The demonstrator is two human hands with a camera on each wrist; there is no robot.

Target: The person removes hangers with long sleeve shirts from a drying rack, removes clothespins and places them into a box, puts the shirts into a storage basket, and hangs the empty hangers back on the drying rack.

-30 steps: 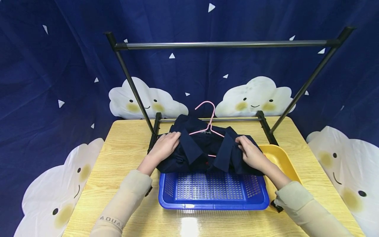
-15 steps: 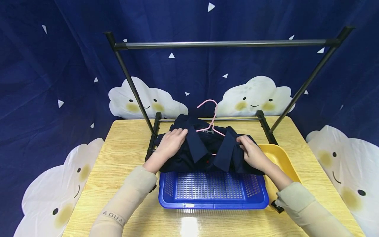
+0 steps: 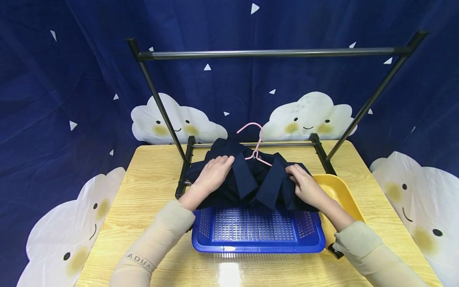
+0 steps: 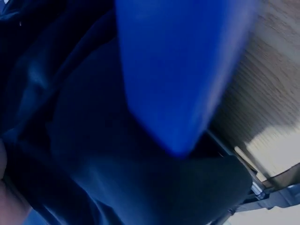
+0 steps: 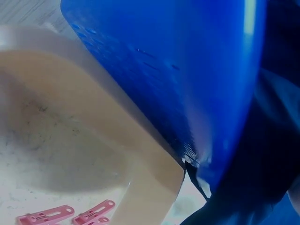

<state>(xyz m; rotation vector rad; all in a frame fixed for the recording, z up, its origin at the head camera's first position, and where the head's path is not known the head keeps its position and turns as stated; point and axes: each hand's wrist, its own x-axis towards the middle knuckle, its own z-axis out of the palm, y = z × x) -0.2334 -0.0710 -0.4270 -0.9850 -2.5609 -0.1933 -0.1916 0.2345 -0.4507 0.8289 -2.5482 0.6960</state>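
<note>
A dark navy collared shirt point(image 3: 247, 199) lies bunched over the back of a blue plastic basket point(image 3: 258, 248). Out of its neck opening rises the hook of a pink clothes hanger point(image 3: 260, 139); most of the hanger is hidden inside the cloth. My left hand point(image 3: 215, 174) grips the shirt's left shoulder, close to the collar. On the other shoulder, my right hand point(image 3: 305, 185) pinches the fabric with thumb and fingers. In the left wrist view, dark cloth point(image 4: 108, 131) hangs beside the basket, and only a sliver of hand shows.
Above the table point(image 3: 143, 199) stands a black rack with a horizontal metal rail point(image 3: 272, 53). A yellow tray point(image 3: 333, 187) sits right of the basket, partly under it. Pink clothespins point(image 5: 93, 213) lie in that tray. A blue cloud-print curtain point(image 3: 229, 24) hangs behind.
My left hand has moved right, bringing the left side of the collar nearer the other side. The hanger's hook has shifted slightly. My right hand has hardly moved.
</note>
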